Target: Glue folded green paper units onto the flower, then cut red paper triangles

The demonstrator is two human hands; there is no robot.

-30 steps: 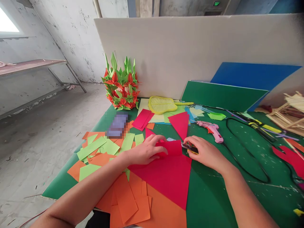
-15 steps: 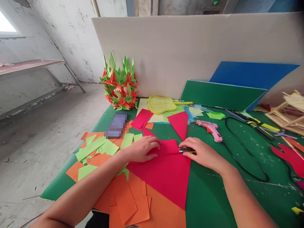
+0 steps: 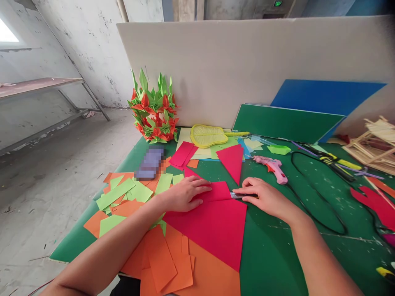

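Note:
A large red paper sheet (image 3: 212, 230) lies on the green tabletop (image 3: 268, 250), over orange sheets. Its upper part is folded into a flap (image 3: 220, 190). My left hand (image 3: 185, 194) rests on the red paper with its fingers spread, holding nothing. My right hand (image 3: 257, 193) is closed around a small knife (image 3: 237, 195), whose metal end touches the right edge of the flap. Above the hands lie a red triangle (image 3: 232, 161) and small red rectangles (image 3: 182, 153).
Green and orange paper pieces (image 3: 115, 193) cover the left side. A pink glue gun (image 3: 273, 166) with a black cable lies at right. Behind stand a folded-paper ornament (image 3: 156, 111), a yellow fan-shaped object (image 3: 208, 135) and a green board (image 3: 286, 123).
My left fingers have stretched out a little further on the red paper. My right fingers have straightened along the knife, and more of its metal end shows.

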